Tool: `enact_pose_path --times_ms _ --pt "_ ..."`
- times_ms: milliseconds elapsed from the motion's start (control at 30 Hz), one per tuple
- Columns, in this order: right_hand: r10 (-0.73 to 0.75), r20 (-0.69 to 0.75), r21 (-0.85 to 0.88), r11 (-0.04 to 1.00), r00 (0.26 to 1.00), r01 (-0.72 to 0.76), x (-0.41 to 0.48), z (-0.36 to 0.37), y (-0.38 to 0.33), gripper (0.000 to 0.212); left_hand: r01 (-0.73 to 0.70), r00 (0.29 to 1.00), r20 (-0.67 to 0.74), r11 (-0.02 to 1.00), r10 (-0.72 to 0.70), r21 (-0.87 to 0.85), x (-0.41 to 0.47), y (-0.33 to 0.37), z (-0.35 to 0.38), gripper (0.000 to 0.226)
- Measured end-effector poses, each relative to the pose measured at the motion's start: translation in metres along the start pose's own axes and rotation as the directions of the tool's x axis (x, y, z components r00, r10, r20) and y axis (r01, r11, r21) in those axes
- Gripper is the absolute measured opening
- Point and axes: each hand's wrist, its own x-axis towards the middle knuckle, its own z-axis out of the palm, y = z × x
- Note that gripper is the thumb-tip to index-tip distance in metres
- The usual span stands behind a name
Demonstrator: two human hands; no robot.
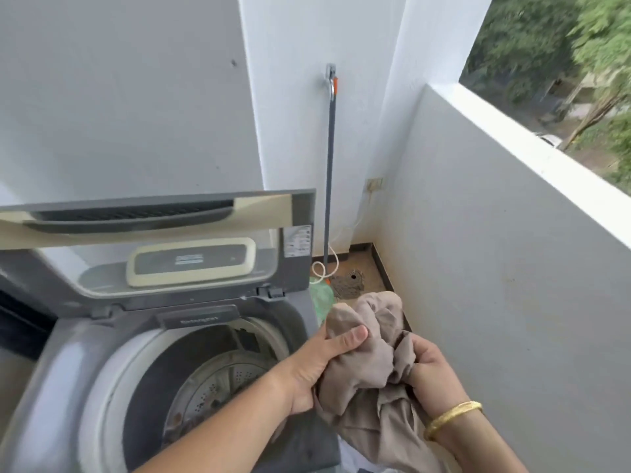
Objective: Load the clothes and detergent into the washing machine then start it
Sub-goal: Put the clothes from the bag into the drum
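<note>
A grey top-loading washing machine [68, 363] stands at the lower left with its lid [153, 216] raised upright. Its steel drum [218, 387] looks empty down to the perforated bottom. A bunched beige garment [368, 356] hangs just right of the machine's rim, above its right edge. My left hand [317, 367] grips the garment's left side with the thumb on top. My right hand [430, 380], with a gold bangle on the wrist, clutches its right side. No detergent is in view.
A white balcony wall [495, 268] runs close along the right. A tap with a grey hose [329, 148] is fixed to the far wall. A floor drain [351, 281] and a green bag [322, 295] lie beyond the machine. White cloth shows at the bottom edge.
</note>
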Motion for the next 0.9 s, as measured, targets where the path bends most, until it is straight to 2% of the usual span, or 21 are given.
enact_pose_path --times_ms 67,100,200,300,367,467,533,600,667,767,833,900 --pt "-0.041 0.047 -0.019 0.999 0.998 0.042 -0.019 0.036 -0.013 0.017 -0.029 0.998 0.047 0.999 0.030 -0.036 -0.036 0.002 -0.020 0.095" --pt "-0.062 0.076 -0.019 0.998 0.995 0.064 -0.024 0.054 -0.017 0.025 -0.059 0.997 0.039 0.998 0.059 -0.018 -0.053 0.004 -0.030 0.088" --pt "-0.120 0.085 0.052 0.992 0.989 0.116 -0.034 0.102 -0.019 0.046 -0.139 0.989 -0.041 0.990 0.139 -0.010 -0.089 0.013 -0.057 0.048" --pt "-0.090 0.054 0.226 0.971 0.994 0.076 -0.052 0.154 -0.028 0.053 -0.241 0.966 -0.101 0.970 0.239 -0.013 -0.118 0.026 -0.087 0.059" --pt "-0.096 0.057 0.326 0.943 0.994 0.072 -0.061 0.178 -0.034 0.053 -0.308 0.937 -0.163 0.951 0.310 0.037 -0.130 0.037 -0.096 0.057" --pt "-0.134 0.035 0.291 0.949 0.990 0.118 -0.067 0.205 -0.040 0.049 -0.400 0.870 -0.261 0.909 0.417 0.119 -0.146 0.054 -0.109 0.038" --pt "-0.129 0.078 0.268 0.958 0.989 0.104 -0.074 0.220 -0.043 0.049 -0.445 0.818 -0.338 0.885 0.465 0.141 -0.154 0.061 -0.120 0.032" --pt "-0.110 0.166 0.287 0.956 0.980 0.058 -0.078 0.232 -0.042 0.059 -0.477 0.768 -0.408 0.866 0.494 0.149 -0.157 0.064 -0.132 0.028" --pt "-0.131 0.255 0.202 0.976 0.958 0.080 -0.082 0.243 -0.035 0.083 -0.495 0.734 -0.468 0.859 0.492 0.127 -0.159 0.061 -0.139 0.026" --pt "-0.175 0.344 -0.068 0.975 0.923 0.211 -0.087 0.260 -0.021 0.109 -0.507 0.709 -0.545 0.861 0.447 0.047 -0.155 0.052 -0.149 0.026" --pt "-0.206 0.360 -0.189 0.939 0.910 0.287 -0.086 0.265 -0.017 0.117 -0.466 0.731 -0.554 0.884 0.398 0.020 -0.156 0.045 -0.156 0.028" --pt "-0.264 0.372 -0.328 0.859 0.890 0.392 -0.078 0.269 -0.013 0.114 -0.381 0.784 -0.524 0.924 0.332 0.015 -0.160 0.038 -0.163 0.035"
